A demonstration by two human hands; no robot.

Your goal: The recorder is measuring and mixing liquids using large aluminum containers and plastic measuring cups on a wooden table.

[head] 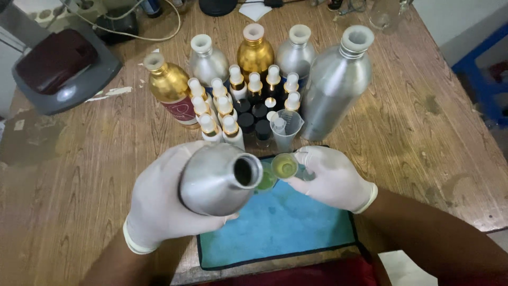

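While both gloved hands hover over the blue cloth, the left hand has its grip wrapped round a smooth silver metal bottle, tilted, open mouth toward a small clear cup of yellow-green liquid. Right hand has its grip pinched closed on that cup, fingers curled. Behind: clear measuring beaker, small spray bottles in rows, then tall silver and gold bottles on the worn wooden counter.

Left hand tilts a silver bottle toward the small cup in right hand.
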